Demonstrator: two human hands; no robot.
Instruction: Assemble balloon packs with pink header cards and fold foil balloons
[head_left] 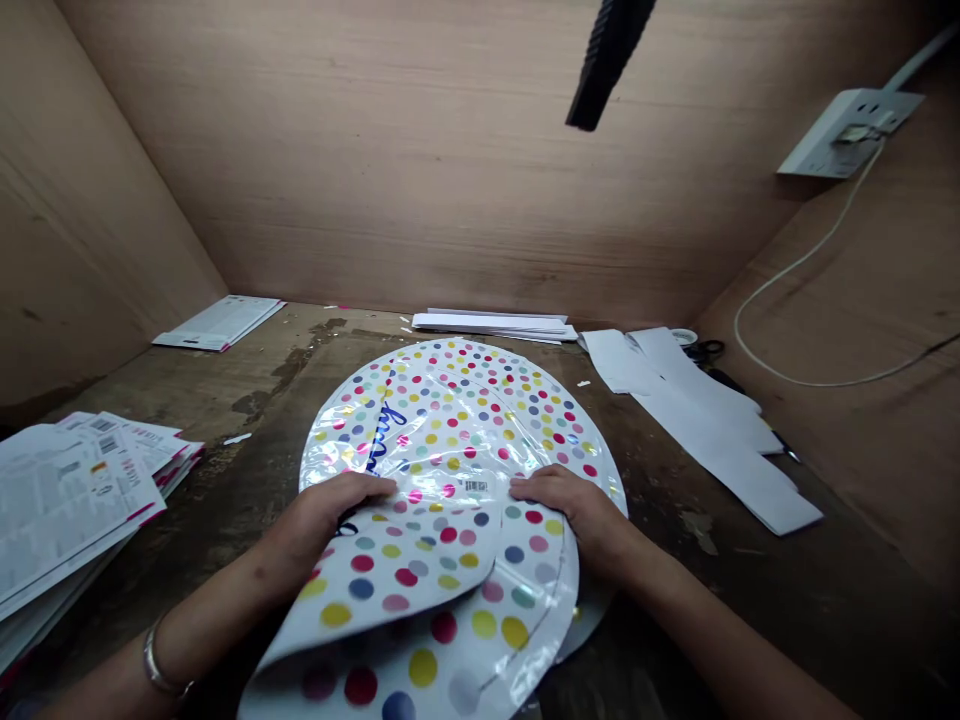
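A stack of flat round foil balloons (457,430), white with coloured dots, lies on the worn wooden table (750,600) in front of me. The near part of the top balloon (420,560) is folded over. My left hand (330,510) presses on the fold's left end, fingers curled over the foil edge. On the right end of the fold rests my right hand (577,505), fingers flat and together. A small barcode label (475,486) sits between the two hands.
Printed card stacks lie at the left edge (67,490) and far left (221,322). White paper sheets (495,322) sit at the back, white paper strips (705,420) and scissors (705,350) at the right. A power socket (847,130) with a white cable hangs on the right wall.
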